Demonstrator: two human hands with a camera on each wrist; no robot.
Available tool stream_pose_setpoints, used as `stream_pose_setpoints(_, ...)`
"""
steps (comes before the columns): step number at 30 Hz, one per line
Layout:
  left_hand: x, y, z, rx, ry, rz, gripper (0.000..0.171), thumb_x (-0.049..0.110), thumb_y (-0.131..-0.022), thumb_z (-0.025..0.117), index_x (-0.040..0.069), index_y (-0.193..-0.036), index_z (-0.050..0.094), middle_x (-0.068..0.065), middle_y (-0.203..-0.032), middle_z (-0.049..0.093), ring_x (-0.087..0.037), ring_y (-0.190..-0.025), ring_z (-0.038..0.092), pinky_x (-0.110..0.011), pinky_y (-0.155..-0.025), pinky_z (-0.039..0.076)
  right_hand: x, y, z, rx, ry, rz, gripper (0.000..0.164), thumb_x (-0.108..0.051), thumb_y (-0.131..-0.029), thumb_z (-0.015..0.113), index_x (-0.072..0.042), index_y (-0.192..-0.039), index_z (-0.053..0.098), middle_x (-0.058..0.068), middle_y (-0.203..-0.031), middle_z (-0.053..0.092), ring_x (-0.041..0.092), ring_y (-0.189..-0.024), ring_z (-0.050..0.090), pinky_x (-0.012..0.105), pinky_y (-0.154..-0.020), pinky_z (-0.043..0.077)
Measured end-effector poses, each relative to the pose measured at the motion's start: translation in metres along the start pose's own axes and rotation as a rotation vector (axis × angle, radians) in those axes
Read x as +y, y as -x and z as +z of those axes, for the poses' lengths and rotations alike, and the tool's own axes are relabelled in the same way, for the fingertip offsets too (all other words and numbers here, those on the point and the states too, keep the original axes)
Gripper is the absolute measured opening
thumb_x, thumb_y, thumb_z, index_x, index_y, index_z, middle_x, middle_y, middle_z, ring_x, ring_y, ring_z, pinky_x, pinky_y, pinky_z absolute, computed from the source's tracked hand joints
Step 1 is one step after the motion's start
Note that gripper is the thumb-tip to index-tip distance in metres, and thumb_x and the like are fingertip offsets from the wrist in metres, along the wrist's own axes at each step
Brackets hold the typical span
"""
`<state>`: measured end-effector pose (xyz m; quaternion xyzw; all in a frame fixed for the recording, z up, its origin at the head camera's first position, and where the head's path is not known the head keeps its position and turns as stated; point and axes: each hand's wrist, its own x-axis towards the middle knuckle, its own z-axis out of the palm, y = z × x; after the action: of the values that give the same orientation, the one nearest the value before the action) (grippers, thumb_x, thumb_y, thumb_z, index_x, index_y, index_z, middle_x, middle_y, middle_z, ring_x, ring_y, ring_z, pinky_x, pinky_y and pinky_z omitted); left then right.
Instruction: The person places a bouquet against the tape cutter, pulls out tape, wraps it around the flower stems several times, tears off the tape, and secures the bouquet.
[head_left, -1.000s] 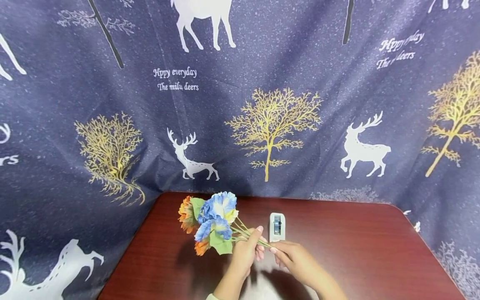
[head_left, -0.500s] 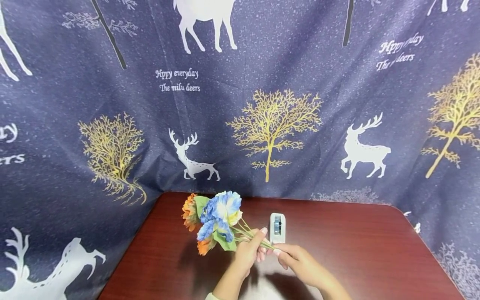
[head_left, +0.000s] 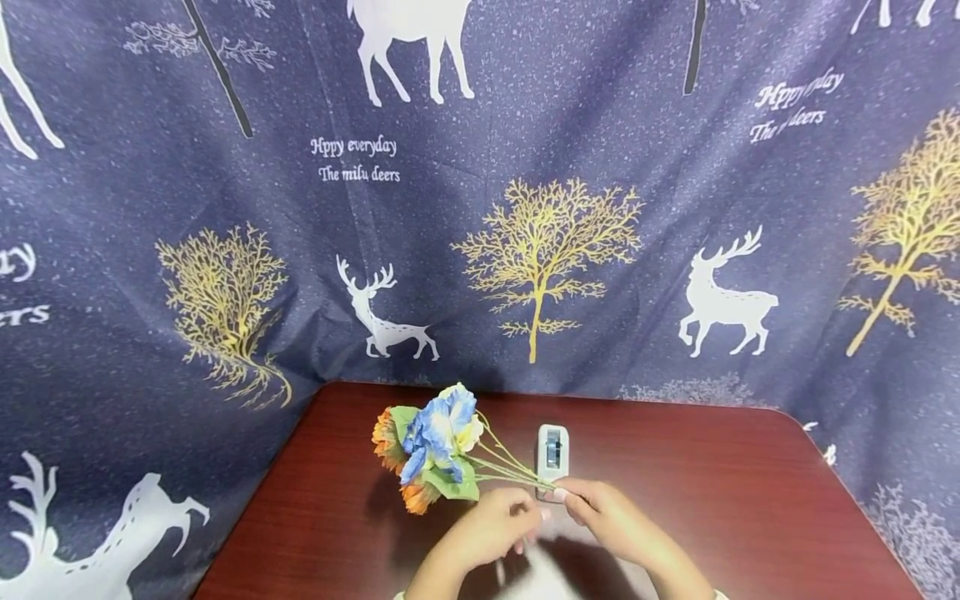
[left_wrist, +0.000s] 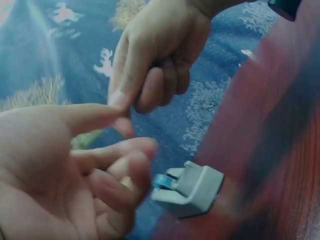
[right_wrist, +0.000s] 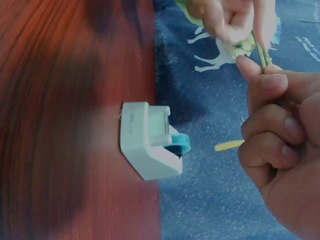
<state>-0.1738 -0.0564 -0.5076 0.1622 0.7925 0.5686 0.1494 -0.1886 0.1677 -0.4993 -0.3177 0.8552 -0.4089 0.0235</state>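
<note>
Right hand [head_left: 609, 518] has a blue-and-orange fake flower bunch [head_left: 438, 429] pinched by its thin green stems [head_left: 538, 481]. Left hand's [head_left: 489, 529] loosely bent beside them, near a boxy white tape dispenser [head_left: 553, 471].

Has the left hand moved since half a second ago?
Yes. In the head view, the left hand has shifted down the picture against the dispenser: its top was level with the dispenser's middle, now roughly with its lower end.
</note>
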Motion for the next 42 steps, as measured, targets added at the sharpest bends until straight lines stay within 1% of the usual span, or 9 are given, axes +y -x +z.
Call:
stream_pose_setpoints(4,0.014,0.006,0.0,0.064,-0.256,0.246,0.004,0.022,-0.092,0.07,0.018,-0.092,0.071,0.009,-0.076,0.067,0.004,-0.065,0.057,-0.017,-0.059,0.05,0.003,0.001,-0.001,-0.014,0.015,0.009,0.02,-0.022,-0.106,0.051,-0.03,-0.092,0.063,-0.021,-0.063,0.038,-0.009,-0.055,0.034,0.016,-0.053,0.039)
stream_pose_setpoints(7,0.025,0.004,-0.002,0.204,-0.543,0.431,0.014,0.013,-0.088,0.074,0.019,-0.101,0.072,0.01,-0.09,0.067,0.001,-0.085,0.059,-0.018,-0.076,0.052,0.004,0.002,-0.001,-0.023,0.029,0.012,0.018,-0.027,-0.106,0.051,-0.031,-0.095,0.065,-0.021,-0.064,0.037,-0.009,-0.055,0.034,0.015,-0.053,0.037)
stream_pose_setpoints(10,0.031,0.001,-0.005,0.28,-0.869,0.495,0.028,0.014,-0.084,0.078,0.02,-0.11,0.071,0.007,-0.101,0.065,-0.008,-0.101,0.06,-0.024,-0.091,0.053,0.005,0.003,-0.001,-0.045,0.029,0.024,0.018,-0.029,-0.106,0.05,-0.03,-0.107,0.068,-0.021,-0.063,0.037,-0.009,-0.055,0.033,0.015,-0.052,0.036)
stream_pose_setpoints(12,0.031,-0.001,-0.008,0.255,-1.05,0.502,0.036,0.018,-0.083,0.079,0.02,-0.117,0.07,0.007,-0.106,0.066,-0.011,-0.108,0.06,-0.03,-0.102,0.051,0.004,0.005,-0.001,-0.066,0.018,0.035,0.02,-0.03,-0.107,0.05,-0.028,-0.111,0.069,-0.02,-0.063,0.037,-0.009,-0.055,0.033,0.015,-0.051,0.036)
stream_pose_setpoints(16,0.024,-0.008,-0.011,0.194,-1.223,0.52,0.033,0.026,-0.086,0.078,0.024,-0.118,0.072,0.008,-0.103,0.069,-0.011,-0.1,0.064,-0.033,-0.104,0.05,0.005,0.006,-0.002,-0.093,-0.012,0.043,0.023,-0.029,-0.107,0.049,-0.023,-0.116,0.07,-0.02,-0.063,0.038,-0.009,-0.054,0.033,0.014,-0.051,0.035)
stream_pose_setpoints(22,0.011,-0.015,-0.015,0.174,-1.213,0.575,0.027,0.024,-0.091,0.072,0.032,-0.117,0.074,0.011,-0.085,0.061,-0.005,-0.074,0.053,-0.019,-0.073,0.046,0.008,0.007,-0.003,-0.097,-0.018,0.029,0.023,-0.029,-0.107,0.049,-0.027,-0.117,0.07,-0.02,-0.065,0.037,-0.009,-0.055,0.033,0.013,-0.051,0.034)
stream_pose_setpoints(32,0.009,-0.018,-0.02,0.046,-1.011,0.516,0.03,0.022,-0.096,0.066,0.027,-0.126,0.072,0.011,-0.078,0.06,0.001,-0.063,0.046,-0.01,-0.06,0.04,0.01,0.007,-0.001,-0.015,0.185,-0.004,0.023,-0.029,-0.106,0.05,-0.027,-0.118,0.07,-0.012,-0.075,0.064,-0.009,-0.068,0.052,0.025,-0.068,0.05)
stream_pose_setpoints(37,0.01,-0.019,-0.022,0.002,-0.933,0.438,0.029,0.026,-0.099,0.063,0.028,-0.127,0.071,0.01,-0.085,0.065,0.003,-0.067,0.052,-0.01,-0.064,0.044,0.006,0.007,0.007,0.12,0.459,-0.094,0.02,-0.023,-0.1,0.062,-0.026,-0.118,0.071,-0.012,-0.097,0.075,0.003,-0.086,0.069,0.038,-0.085,0.057)
stream_pose_setpoints(42,0.008,-0.019,-0.018,-0.001,-0.943,0.41,0.03,0.03,-0.1,0.061,0.031,-0.129,0.069,0.01,-0.088,0.066,0.001,-0.069,0.054,-0.012,-0.063,0.045,-0.004,0.005,0.017,0.223,0.696,-0.157,0.014,-0.02,-0.092,0.07,-0.021,-0.106,0.072,-0.007,-0.093,0.073,0.015,-0.085,0.07,0.04,-0.08,0.058)
